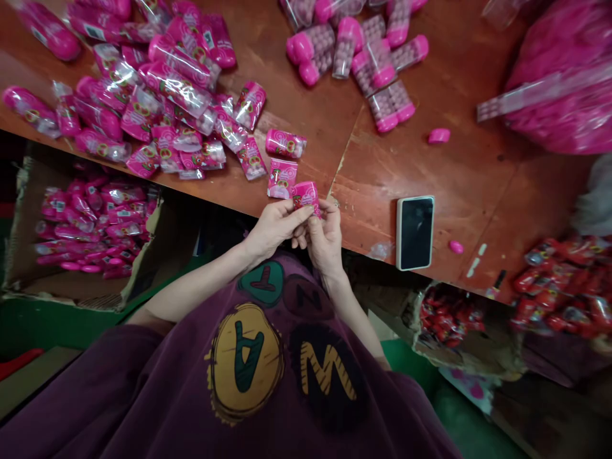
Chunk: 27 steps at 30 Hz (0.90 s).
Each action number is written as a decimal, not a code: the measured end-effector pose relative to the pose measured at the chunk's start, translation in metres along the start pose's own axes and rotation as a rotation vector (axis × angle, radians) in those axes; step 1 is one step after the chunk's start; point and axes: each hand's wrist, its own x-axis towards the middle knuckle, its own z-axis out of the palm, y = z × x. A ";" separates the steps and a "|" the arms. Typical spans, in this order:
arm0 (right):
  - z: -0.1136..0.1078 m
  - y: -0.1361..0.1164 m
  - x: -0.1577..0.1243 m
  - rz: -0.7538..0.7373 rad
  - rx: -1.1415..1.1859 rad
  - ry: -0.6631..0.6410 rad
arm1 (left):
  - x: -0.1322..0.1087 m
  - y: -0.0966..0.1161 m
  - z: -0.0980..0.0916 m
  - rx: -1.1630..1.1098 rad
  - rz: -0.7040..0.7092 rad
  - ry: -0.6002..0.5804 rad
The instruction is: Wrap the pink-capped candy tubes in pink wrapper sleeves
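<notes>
Both hands meet at the table's near edge around a small pink printed wrapper sleeve. My left hand pinches its lower left side with thumb and fingers. From the right, my right hand grips its lower end, thumb close to the other thumb. Whether a tube is inside the sleeve cannot be seen. Just beyond the fingers lies a flat pink wrapper, and past it a wrapped pink tube. A large pile of wrapped pink tubes spreads to the left.
Unwrapped pink-capped tubes of beads lie at the back. A phone, a loose pink cap and a big pink bag are on the right. Below the table edge stand a carton of pink packs and a box of red packs.
</notes>
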 end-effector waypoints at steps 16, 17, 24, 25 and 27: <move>0.015 -0.028 0.019 -0.033 -0.137 -0.059 | 0.007 0.043 -0.010 0.122 0.067 -0.017; 0.015 -0.035 0.027 -0.068 -0.161 -0.087 | 0.008 0.058 -0.016 0.108 0.128 0.021; -0.006 -0.079 0.144 -0.445 -0.732 0.114 | 0.011 0.125 -0.062 -0.259 0.476 0.517; -0.008 -0.083 0.165 -0.494 -0.842 0.123 | 0.010 0.118 -0.062 -0.252 0.477 0.561; -0.007 -0.090 0.202 -0.535 -1.102 0.131 | 0.007 0.090 -0.055 -0.115 0.480 0.586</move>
